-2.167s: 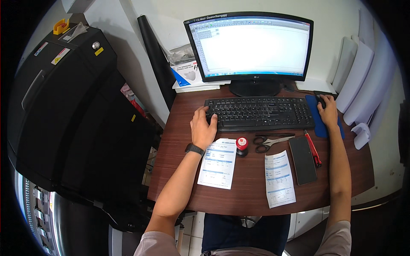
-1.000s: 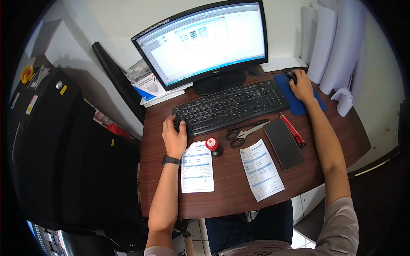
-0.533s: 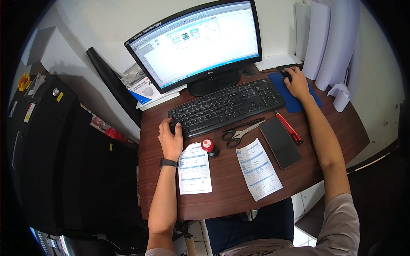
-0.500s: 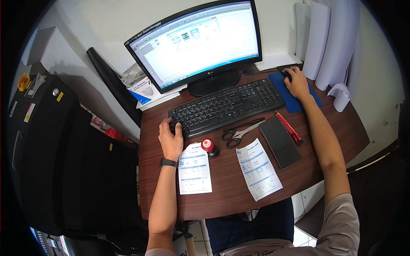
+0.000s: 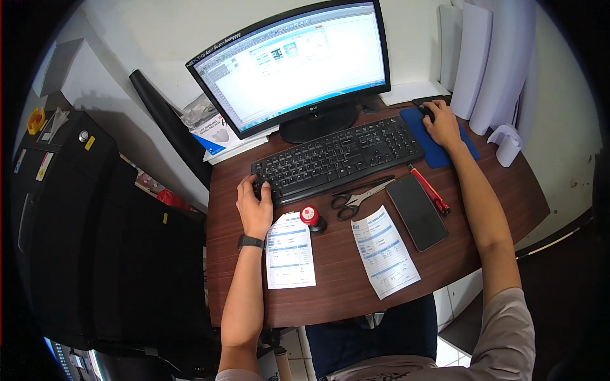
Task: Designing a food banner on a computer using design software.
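Note:
My left hand [image 5: 254,206] rests at the left end of a black keyboard [image 5: 337,159], its fingers apart on the keys and holding nothing. On a blue mouse pad [image 5: 467,145], my right hand [image 5: 443,127] is wrapped round a black computer mouse [image 5: 427,114]. Behind the keyboard a monitor [image 5: 298,70] displays a program with a smaller window open in it. Beside my left wrist lies a printed slip [image 5: 291,257] with a red-topped round stamp [image 5: 310,217] at its upper edge. A second printed slip [image 5: 386,254] lies further right.
Scissors [image 5: 359,198], a dark phone [image 5: 416,213] and a red box cutter [image 5: 430,189] lie in front of the keyboard. Paper rolls [image 5: 495,70] stand at the back right. A large black machine [image 5: 70,222] fills the left side, and a box [image 5: 219,136] sits by the monitor.

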